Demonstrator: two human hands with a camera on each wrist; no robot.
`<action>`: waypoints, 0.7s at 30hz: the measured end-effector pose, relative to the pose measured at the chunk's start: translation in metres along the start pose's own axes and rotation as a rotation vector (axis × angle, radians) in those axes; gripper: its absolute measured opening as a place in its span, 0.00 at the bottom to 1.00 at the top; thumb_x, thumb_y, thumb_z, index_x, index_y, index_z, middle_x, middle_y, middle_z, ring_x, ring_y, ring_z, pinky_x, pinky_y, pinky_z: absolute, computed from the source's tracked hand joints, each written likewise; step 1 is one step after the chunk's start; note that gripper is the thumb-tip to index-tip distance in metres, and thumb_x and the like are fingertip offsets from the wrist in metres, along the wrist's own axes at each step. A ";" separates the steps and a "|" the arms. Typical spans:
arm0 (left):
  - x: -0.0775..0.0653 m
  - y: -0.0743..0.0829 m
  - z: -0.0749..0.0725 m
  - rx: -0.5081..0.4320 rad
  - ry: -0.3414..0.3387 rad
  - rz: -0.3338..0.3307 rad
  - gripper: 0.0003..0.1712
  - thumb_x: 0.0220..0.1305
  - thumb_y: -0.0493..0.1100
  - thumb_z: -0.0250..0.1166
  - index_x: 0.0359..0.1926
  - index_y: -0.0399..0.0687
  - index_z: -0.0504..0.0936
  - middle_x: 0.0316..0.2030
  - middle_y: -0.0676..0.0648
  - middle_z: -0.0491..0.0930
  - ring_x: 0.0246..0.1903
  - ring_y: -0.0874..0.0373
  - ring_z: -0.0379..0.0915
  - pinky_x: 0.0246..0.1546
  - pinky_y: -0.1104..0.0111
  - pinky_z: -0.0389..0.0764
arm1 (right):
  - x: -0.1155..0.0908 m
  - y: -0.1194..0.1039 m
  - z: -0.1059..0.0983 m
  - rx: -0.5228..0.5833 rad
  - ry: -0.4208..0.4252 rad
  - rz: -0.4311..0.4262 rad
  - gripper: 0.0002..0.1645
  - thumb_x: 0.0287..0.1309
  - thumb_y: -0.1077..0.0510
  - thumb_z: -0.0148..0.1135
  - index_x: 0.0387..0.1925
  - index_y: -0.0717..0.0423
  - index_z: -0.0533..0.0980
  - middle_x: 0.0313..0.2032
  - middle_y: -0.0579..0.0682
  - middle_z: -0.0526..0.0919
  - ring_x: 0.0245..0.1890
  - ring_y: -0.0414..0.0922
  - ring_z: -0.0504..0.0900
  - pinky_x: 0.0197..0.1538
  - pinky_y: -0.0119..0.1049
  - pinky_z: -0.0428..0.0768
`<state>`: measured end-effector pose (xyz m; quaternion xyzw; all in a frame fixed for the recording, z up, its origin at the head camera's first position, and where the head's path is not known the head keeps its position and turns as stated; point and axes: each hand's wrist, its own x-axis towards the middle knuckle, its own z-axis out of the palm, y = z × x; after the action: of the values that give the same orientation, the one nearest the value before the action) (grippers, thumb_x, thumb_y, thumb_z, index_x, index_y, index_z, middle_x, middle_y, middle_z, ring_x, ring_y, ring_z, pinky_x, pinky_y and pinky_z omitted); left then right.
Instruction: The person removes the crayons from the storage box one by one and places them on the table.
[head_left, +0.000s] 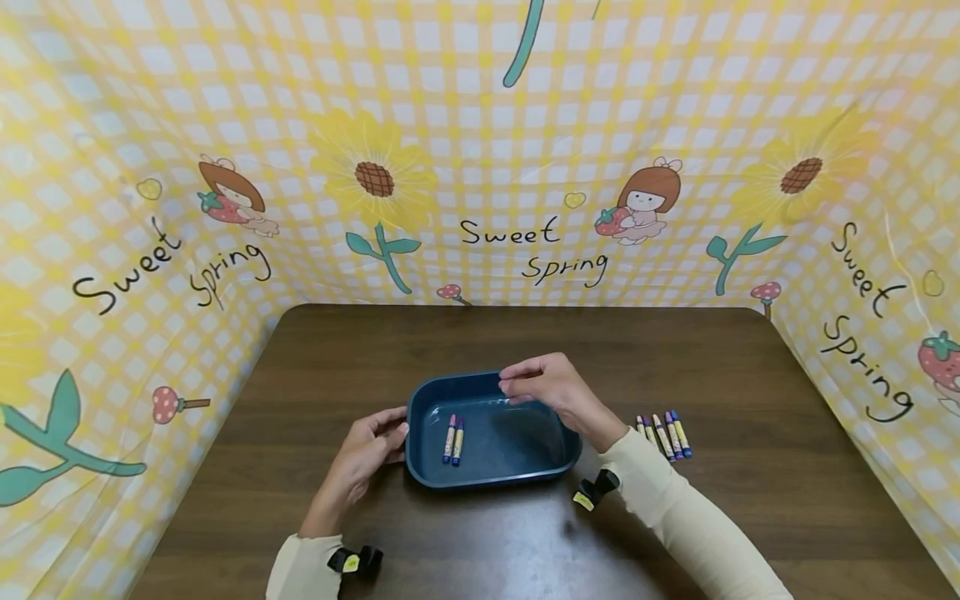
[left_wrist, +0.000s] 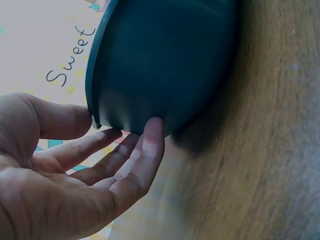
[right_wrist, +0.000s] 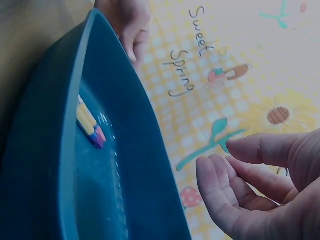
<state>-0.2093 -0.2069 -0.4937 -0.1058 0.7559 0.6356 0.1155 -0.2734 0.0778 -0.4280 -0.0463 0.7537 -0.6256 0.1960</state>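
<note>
A dark blue rectangular tray (head_left: 495, 477) stands on the table. Two crayons (head_left: 453, 440), one pink-tipped and one purple-tipped, lie side by side in its left half. My left hand (left_wrist: 95, 170) grips the tray's left end, thumb at the rim and fingertips against the outer wall. Over the tray's far right part hovers my right hand (head_left: 551, 387), overlapping the far rim in the head view. In the right wrist view, its loosely bent fingers (right_wrist: 215, 175) and thumb face each other with nothing between them.
Several more crayons (head_left: 664, 435) lie in a row on the brown wooden table (head_left: 337, 342), right of the tray and close to my right sleeve (head_left: 675, 508). A yellow checked cloth (head_left: 480, 150) with printed flowers hangs behind and beside the table.
</note>
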 end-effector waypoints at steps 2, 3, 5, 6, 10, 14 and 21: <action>0.000 0.000 0.000 0.004 -0.002 0.002 0.21 0.67 0.39 0.54 0.60 0.42 0.69 0.53 0.37 0.74 0.42 0.53 0.76 0.40 0.63 0.82 | 0.002 0.000 0.005 -0.012 -0.009 -0.005 0.13 0.49 0.60 0.68 0.39 0.59 0.82 0.40 0.58 0.85 0.33 0.47 0.86 0.45 0.44 0.82; 0.000 0.000 0.000 -0.001 0.003 -0.002 0.21 0.67 0.39 0.54 0.60 0.42 0.70 0.53 0.38 0.74 0.42 0.53 0.76 0.40 0.63 0.82 | 0.002 0.000 0.007 -0.017 -0.014 -0.009 0.13 0.49 0.60 0.68 0.39 0.59 0.82 0.40 0.57 0.85 0.33 0.47 0.86 0.45 0.44 0.82; 0.000 -0.001 0.000 -0.001 0.003 -0.005 0.21 0.67 0.39 0.54 0.60 0.43 0.70 0.52 0.38 0.74 0.41 0.53 0.76 0.40 0.63 0.82 | 0.003 0.000 0.012 -0.034 -0.026 -0.011 0.12 0.50 0.59 0.68 0.39 0.58 0.82 0.39 0.55 0.85 0.34 0.49 0.85 0.44 0.42 0.82; 0.000 -0.001 0.000 0.001 0.001 -0.003 0.21 0.67 0.39 0.54 0.60 0.43 0.70 0.52 0.38 0.74 0.41 0.53 0.76 0.40 0.63 0.82 | 0.004 0.001 0.014 -0.040 -0.034 -0.011 0.12 0.50 0.59 0.68 0.39 0.58 0.82 0.39 0.55 0.85 0.35 0.50 0.85 0.44 0.43 0.82; 0.000 -0.001 0.000 0.006 0.001 -0.008 0.21 0.67 0.39 0.54 0.60 0.43 0.70 0.53 0.38 0.74 0.41 0.53 0.76 0.40 0.63 0.82 | 0.006 0.002 0.022 -0.034 -0.070 -0.004 0.13 0.50 0.60 0.67 0.39 0.59 0.82 0.40 0.55 0.85 0.36 0.52 0.85 0.46 0.45 0.81; -0.001 0.000 0.000 0.008 0.001 -0.012 0.21 0.67 0.40 0.54 0.60 0.43 0.70 0.53 0.39 0.74 0.41 0.53 0.76 0.41 0.63 0.82 | 0.011 0.003 0.031 -0.005 -0.110 0.005 0.15 0.50 0.61 0.67 0.41 0.62 0.81 0.42 0.57 0.84 0.35 0.48 0.85 0.48 0.49 0.80; -0.001 0.000 0.001 -0.006 -0.004 0.005 0.21 0.67 0.39 0.54 0.60 0.42 0.70 0.53 0.37 0.74 0.41 0.53 0.76 0.40 0.63 0.82 | 0.019 0.003 0.049 0.002 -0.169 0.016 0.14 0.50 0.61 0.67 0.40 0.62 0.81 0.44 0.61 0.83 0.40 0.56 0.84 0.47 0.47 0.80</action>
<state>-0.2081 -0.2061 -0.4932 -0.1031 0.7542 0.6382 0.1154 -0.2728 0.0269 -0.4422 -0.0929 0.7341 -0.6187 0.2640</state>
